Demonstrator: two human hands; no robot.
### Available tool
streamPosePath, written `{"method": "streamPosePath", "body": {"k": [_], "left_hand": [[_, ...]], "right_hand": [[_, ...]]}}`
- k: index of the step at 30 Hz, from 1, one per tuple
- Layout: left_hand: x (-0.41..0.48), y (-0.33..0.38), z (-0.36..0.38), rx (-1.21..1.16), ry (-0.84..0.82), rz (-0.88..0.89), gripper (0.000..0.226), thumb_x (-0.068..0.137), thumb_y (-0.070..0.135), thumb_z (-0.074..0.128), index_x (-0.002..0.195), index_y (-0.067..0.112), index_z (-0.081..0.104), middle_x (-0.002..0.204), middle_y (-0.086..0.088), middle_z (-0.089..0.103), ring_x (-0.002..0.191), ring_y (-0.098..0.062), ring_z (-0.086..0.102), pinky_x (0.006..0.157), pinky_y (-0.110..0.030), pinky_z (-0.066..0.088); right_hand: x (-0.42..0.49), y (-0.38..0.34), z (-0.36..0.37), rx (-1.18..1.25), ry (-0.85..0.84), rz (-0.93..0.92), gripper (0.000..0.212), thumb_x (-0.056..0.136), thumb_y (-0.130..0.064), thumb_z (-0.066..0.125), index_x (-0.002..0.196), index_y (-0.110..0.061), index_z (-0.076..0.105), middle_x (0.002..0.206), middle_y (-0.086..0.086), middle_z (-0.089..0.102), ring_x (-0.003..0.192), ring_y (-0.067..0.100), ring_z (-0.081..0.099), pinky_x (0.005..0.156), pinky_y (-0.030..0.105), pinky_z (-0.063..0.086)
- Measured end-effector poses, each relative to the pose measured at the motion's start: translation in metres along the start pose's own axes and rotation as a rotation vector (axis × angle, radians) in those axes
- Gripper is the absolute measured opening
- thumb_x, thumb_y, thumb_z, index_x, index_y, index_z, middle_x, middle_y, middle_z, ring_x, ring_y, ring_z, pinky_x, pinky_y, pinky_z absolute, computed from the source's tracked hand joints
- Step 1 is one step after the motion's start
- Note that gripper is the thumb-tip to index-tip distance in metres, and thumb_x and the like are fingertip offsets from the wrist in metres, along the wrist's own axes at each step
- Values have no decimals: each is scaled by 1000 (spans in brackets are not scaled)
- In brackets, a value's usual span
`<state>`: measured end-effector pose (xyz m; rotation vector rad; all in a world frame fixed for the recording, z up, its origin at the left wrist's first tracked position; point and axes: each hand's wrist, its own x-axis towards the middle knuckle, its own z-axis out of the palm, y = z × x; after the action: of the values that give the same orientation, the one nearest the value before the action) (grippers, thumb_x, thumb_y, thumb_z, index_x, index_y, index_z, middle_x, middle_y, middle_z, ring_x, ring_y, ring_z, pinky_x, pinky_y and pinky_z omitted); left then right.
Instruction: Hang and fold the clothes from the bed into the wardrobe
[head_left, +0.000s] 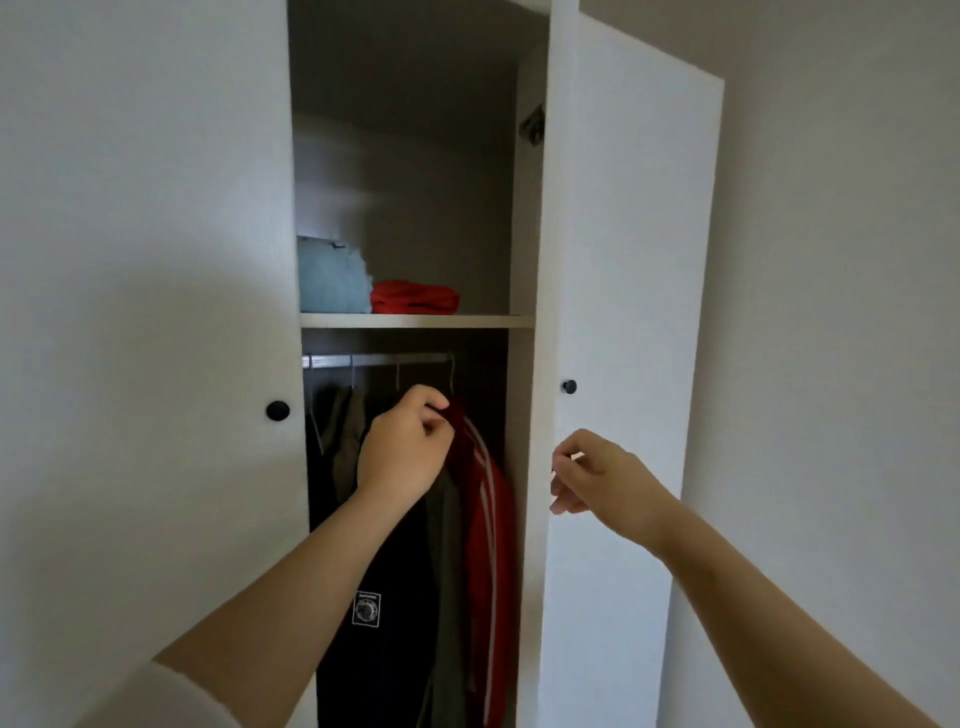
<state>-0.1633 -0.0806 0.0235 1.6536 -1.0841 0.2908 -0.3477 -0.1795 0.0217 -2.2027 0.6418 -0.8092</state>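
Just right of the left hand (405, 447), whose curled fingers pinch its shoulder, the red striped jacket (485, 519) hangs below the rail (374, 359). Further right, the right hand (597, 478) is loosely curled at the open door (623, 312) edge; whether it grips is unclear.

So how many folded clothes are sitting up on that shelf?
2. A light blue folded garment lies at the left end of the shelf, and a red folded garment lies beside it, to its right. More might be hidden behind the closed left door.
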Motion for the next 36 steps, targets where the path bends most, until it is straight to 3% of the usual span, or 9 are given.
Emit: {"method": "streamPosePath", "body": {"k": [7,13,15,18,23,27,32,36], "left_hand": [[19,-52,-63,218,111,-3,17,88,14,53,103,21,57,76,18,55,69,-8,56,57,-18,41],[37,-104,-110,404,175,-117,20,89,15,47,104,21,59,76,6,58,67,-16,53,52,-21,32],[44,-118,-120,468,159,-157,23,89,15,46,107,22,58,83,5,60,74,-19,55,58,-25,35],[55,-138,-128,488,108,-167,33,87,13,49,119,23,53,114,5,60,100,-19,55,75,-27,40],[75,-162,-129,574,66,-127,53,86,15,49,137,21,36,132,1,49,118,-22,42,89,-31,38],[84,-173,-127,586,82,-66,54,85,15,50,137,22,36,128,2,50,117,-22,39,91,-30,37],[89,-182,-127,554,114,-38,52,83,15,50,133,26,40,119,5,53,112,-19,40,89,-28,35],[90,-186,-127,571,109,4,53,82,18,50,133,29,41,119,6,52,111,-19,40,90,-29,34]], "right_hand": [[45,-42,69,105,-333,36,23,97,-40,39,89,-20,48,83,-4,71,81,10,67,77,29,47],[98,-66,147,12,-207,-52,26,98,-36,35,82,-18,43,76,-1,64,66,8,54,57,19,35],[117,-68,168,-5,-183,-50,26,98,-34,33,87,-15,45,79,4,64,68,13,54,64,24,42],[145,-72,193,-62,-156,-16,28,96,-30,29,100,-11,48,92,11,65,79,22,57,78,36,46],[179,-78,221,-48,-145,62,31,97,-30,26,115,-11,44,104,13,62,94,27,57,84,37,43],[195,-77,234,-29,-144,97,32,97,-31,26,118,-12,41,98,10,58,85,24,53,76,32,40],[210,-74,245,-42,-106,112,20,97,-34,26,106,-19,37,81,2,54,81,22,54,73,32,41],[214,-74,250,-8,-79,134,29,97,-36,27,114,-15,39,81,1,53,81,21,54,72,32,41]]}}
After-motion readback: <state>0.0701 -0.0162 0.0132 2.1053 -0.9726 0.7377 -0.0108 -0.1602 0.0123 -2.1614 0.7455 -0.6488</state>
